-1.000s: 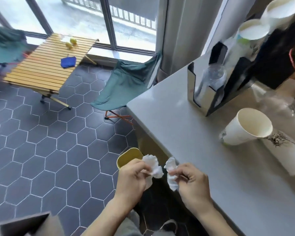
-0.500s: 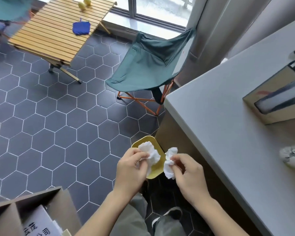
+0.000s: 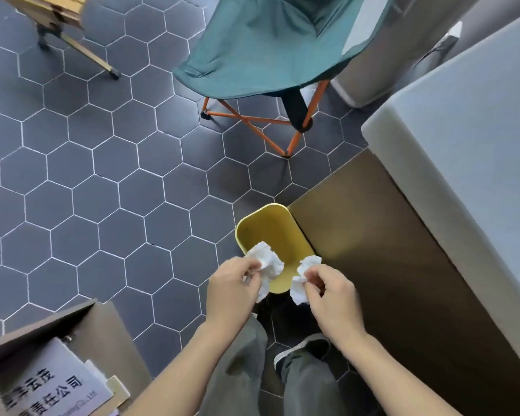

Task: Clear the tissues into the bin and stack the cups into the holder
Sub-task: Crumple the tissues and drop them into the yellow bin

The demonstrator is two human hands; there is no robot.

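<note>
One view only, worn on my head, tilted steeply down over my hands, close above the bin [image 3: 272,232] on the floor [image 3: 102,190], tabletop [image 3: 469,139] edge at right.

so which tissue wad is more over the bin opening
The wad in the left hand; it overlaps the yellow bin interior, while the right-hand wad hangs at its near rim.

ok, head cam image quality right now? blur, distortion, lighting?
Head view: even daylight with soft shadows, no harsh glare; wide-angle bending shows on the counter edge; left hand, right hand, both tissues and the yellow bin are reasonably sharp.
</note>
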